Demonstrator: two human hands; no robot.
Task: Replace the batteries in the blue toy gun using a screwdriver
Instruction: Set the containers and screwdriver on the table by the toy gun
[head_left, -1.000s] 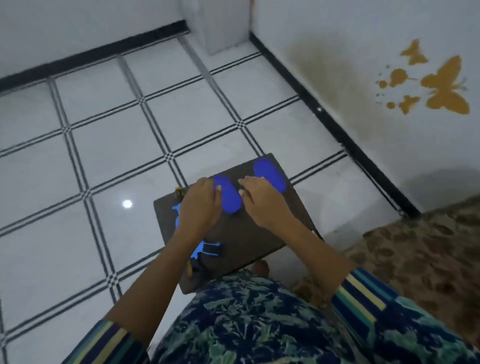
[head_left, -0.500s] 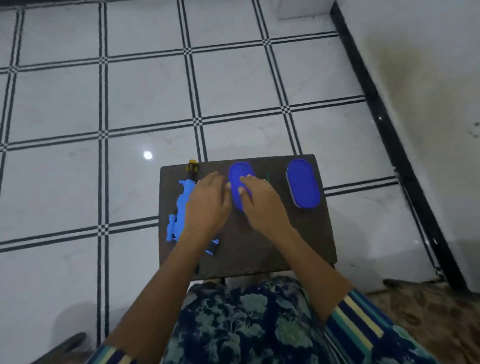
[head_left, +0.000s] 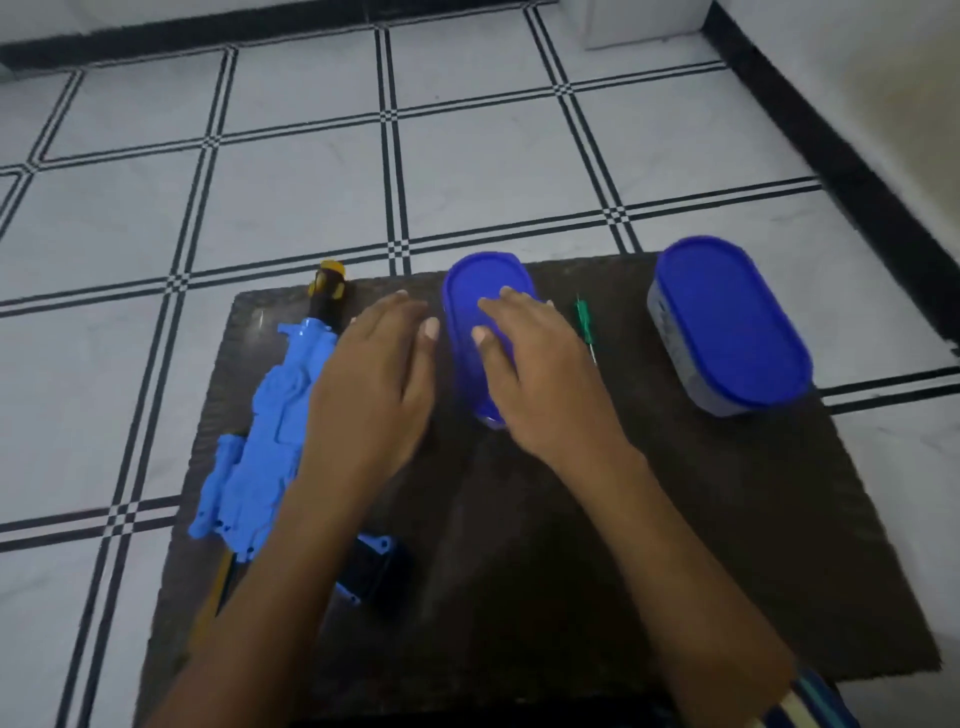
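Note:
The blue toy gun (head_left: 265, 431) lies along the left side of a dark board (head_left: 701, 509), its yellow and black muzzle pointing away from me. My left hand (head_left: 379, 384) hovers flat and open just right of the gun, holding nothing. My right hand (head_left: 540, 384) rests palm down on the blue lid of a small oval container (head_left: 478, 296) in the board's middle, fingers spread. A thin green-handled screwdriver (head_left: 584, 325) lies just right of that hand.
A second oval container with a blue lid (head_left: 727, 322) stands at the board's far right. The board sits above a white tiled floor with black grid lines (head_left: 467, 171). A wall with a black skirting runs along the right.
The camera has tipped down and closer, so the board fills more of the view. Both hands stay by the middle container; the left has spread slightly away from the right.

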